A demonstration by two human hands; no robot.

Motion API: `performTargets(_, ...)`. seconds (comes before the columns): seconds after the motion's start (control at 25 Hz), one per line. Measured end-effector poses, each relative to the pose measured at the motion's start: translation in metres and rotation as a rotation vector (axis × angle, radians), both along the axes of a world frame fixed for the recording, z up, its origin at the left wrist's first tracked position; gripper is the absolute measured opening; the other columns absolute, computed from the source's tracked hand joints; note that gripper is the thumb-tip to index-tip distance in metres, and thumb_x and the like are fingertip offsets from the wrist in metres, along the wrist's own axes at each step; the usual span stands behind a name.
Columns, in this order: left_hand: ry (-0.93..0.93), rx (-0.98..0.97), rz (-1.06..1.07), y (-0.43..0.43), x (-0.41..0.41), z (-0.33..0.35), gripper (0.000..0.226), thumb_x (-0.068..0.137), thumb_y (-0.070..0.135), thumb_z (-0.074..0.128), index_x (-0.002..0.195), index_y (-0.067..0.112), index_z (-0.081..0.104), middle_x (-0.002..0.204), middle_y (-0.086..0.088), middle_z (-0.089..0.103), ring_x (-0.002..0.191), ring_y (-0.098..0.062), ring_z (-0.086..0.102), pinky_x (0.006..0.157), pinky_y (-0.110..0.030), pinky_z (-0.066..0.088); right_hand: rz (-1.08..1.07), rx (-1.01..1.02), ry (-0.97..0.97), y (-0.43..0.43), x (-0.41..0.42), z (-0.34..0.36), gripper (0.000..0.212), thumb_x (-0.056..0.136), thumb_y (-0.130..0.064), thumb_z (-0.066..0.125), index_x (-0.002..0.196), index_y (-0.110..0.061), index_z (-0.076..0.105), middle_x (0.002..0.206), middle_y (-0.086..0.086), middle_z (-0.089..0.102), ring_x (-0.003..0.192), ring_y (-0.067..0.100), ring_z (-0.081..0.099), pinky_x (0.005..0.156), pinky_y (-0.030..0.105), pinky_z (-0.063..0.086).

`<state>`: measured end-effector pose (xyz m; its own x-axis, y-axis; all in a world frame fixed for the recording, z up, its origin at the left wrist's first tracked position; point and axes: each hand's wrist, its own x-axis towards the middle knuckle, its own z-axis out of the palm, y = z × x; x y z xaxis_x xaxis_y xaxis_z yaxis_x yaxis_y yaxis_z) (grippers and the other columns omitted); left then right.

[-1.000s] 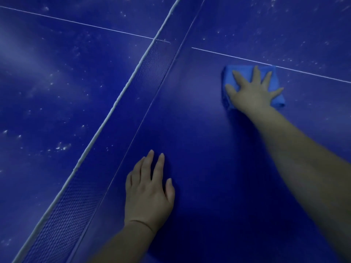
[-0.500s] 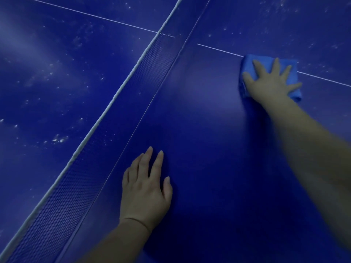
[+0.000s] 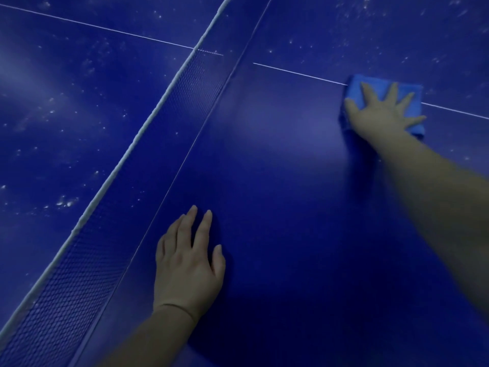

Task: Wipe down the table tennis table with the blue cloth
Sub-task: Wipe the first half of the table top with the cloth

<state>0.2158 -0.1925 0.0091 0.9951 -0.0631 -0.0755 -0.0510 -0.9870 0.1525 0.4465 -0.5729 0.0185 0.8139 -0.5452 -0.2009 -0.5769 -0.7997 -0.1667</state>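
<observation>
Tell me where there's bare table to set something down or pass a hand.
Widest bare patch: table between the net, the left hand and the right forearm, up to the white line. Beyond the net is bare too, only dust-speckled. Crowded spot: the right hand pressing the blue cloth on that line.

- The left hand (image 3: 189,271) lies flat at 6 o'clock, palm down, with its fingers straight and pointing to 12.
- The left forearm (image 3: 148,340) comes in from 7 o'clock.
- The right hand (image 3: 381,116) is out at 2 o'clock, palm down, fingers spread wide.
- The right forearm (image 3: 436,186) stretches in from 4 o'clock, slightly blurred.
</observation>
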Motion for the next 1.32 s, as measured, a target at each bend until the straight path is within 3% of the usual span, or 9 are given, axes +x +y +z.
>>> performTargets(0.16, 0.021, -0.011, 0.003, -0.002, -0.001, 0.004, 0.064, 0.090, 0.047, 0.028, 0.148, 0.021, 0.037, 0.156, -0.005, 0.029, 0.141, -0.025, 0.026, 0.113, -0.050, 0.025, -0.051, -0.030, -0.018, 0.017, -0.068, -0.012, 0.075, 0.075, -0.077, 0.016, 0.147, -0.054, 0.014, 0.164, 0.001, -0.002, 0.148, 0.037, -0.007, 0.104, 0.077, 0.002)
performTargets(0.36, 0.009, -0.012, 0.006, 0.000, 0.001, 0.003, 0.066, 0.090, 0.048, 0.027, 0.148, 0.020, 0.039, 0.155, -0.005, 0.030, 0.139, -0.027, 0.026, 0.111, -0.052, 0.027, 0.286, -0.016, -0.006, 0.065, -0.027, -0.010, 0.065, 0.085, -0.071, 0.022, 0.147, -0.053, 0.014, 0.164, 0.000, -0.005, 0.148, 0.036, -0.009, 0.104, 0.074, 0.000)
performTargets(0.48, -0.001, -0.003, 0.006, -0.001, 0.001, 0.001, 0.065, 0.090, 0.048, 0.028, 0.148, 0.020, 0.038, 0.155, -0.005, 0.030, 0.139, -0.027, 0.027, 0.111, -0.053, 0.026, 0.132, -0.008, -0.010, -0.002, -0.014, -0.005, 0.067, 0.083, -0.071, 0.021, 0.148, -0.052, 0.014, 0.164, 0.000, -0.003, 0.149, 0.034, -0.008, 0.106, 0.075, -0.001)
performTargets(0.68, 0.027, -0.036, 0.020, -0.003, 0.000, 0.004, 0.066, 0.089, 0.047, 0.029, 0.149, 0.021, 0.036, 0.157, -0.003, 0.027, 0.141, -0.026, 0.022, 0.113, -0.053, 0.022, -0.120, -0.045, -0.020, -0.054, -0.106, -0.004, 0.065, 0.084, -0.064, 0.018, 0.148, -0.050, 0.016, 0.164, -0.002, 0.001, 0.149, 0.031, -0.003, 0.107, 0.072, 0.007)
performTargets(0.84, 0.052, -0.038, 0.026, -0.003, 0.000, 0.006, 0.066, 0.089, 0.047, 0.030, 0.150, 0.022, 0.035, 0.158, -0.002, 0.024, 0.142, -0.025, 0.020, 0.114, -0.053, 0.021, 0.080, -0.061, -0.039, 0.028, -0.134, -0.018, 0.059, 0.090, -0.064, 0.025, 0.147, -0.053, 0.016, 0.164, -0.004, 0.001, 0.149, 0.031, -0.002, 0.108, 0.070, 0.007)
performTargets(0.96, 0.038, -0.035, 0.029, -0.004, -0.002, 0.005, 0.067, 0.088, 0.049, 0.027, 0.149, 0.021, 0.035, 0.157, -0.002, 0.025, 0.142, -0.026, 0.021, 0.113, -0.054, 0.022, 0.275, -0.053, -0.030, 0.037, -0.097, -0.018, 0.057, 0.092, -0.063, 0.024, 0.147, -0.053, 0.015, 0.164, -0.006, -0.001, 0.149, 0.029, -0.005, 0.109, 0.070, 0.004)
performTargets(1.08, 0.029, -0.044, 0.023, -0.003, 0.000, 0.004, 0.067, 0.088, 0.048, 0.028, 0.149, 0.021, 0.035, 0.156, -0.003, 0.025, 0.141, -0.027, 0.022, 0.113, -0.055, 0.022, 0.054, -0.027, 0.005, -0.034, -0.089, -0.005, 0.061, 0.091, -0.064, 0.022, 0.150, -0.050, 0.013, 0.164, -0.005, -0.003, 0.150, 0.029, -0.005, 0.110, 0.072, 0.003)
performTargets(1.2, 0.028, -0.053, 0.025, -0.003, -0.001, 0.006, 0.067, 0.088, 0.047, 0.029, 0.149, 0.021, 0.034, 0.157, -0.004, 0.025, 0.141, -0.028, 0.021, 0.114, -0.054, 0.020, -0.112, -0.039, -0.041, -0.053, -0.159, -0.008, 0.065, 0.084, -0.065, 0.016, 0.148, -0.051, 0.017, 0.164, -0.004, 0.002, 0.150, 0.029, -0.001, 0.109, 0.071, 0.007)
performTargets(1.32, 0.037, -0.057, 0.032, -0.004, -0.002, 0.006, 0.066, 0.089, 0.046, 0.030, 0.150, 0.021, 0.034, 0.157, -0.004, 0.024, 0.142, -0.028, 0.020, 0.114, -0.054, 0.020, 0.047, -0.111, -0.067, 0.022, -0.195, -0.018, 0.063, 0.085, -0.066, 0.018, 0.147, -0.052, 0.019, 0.164, -0.003, 0.006, 0.149, 0.033, 0.004, 0.107, 0.071, 0.010)
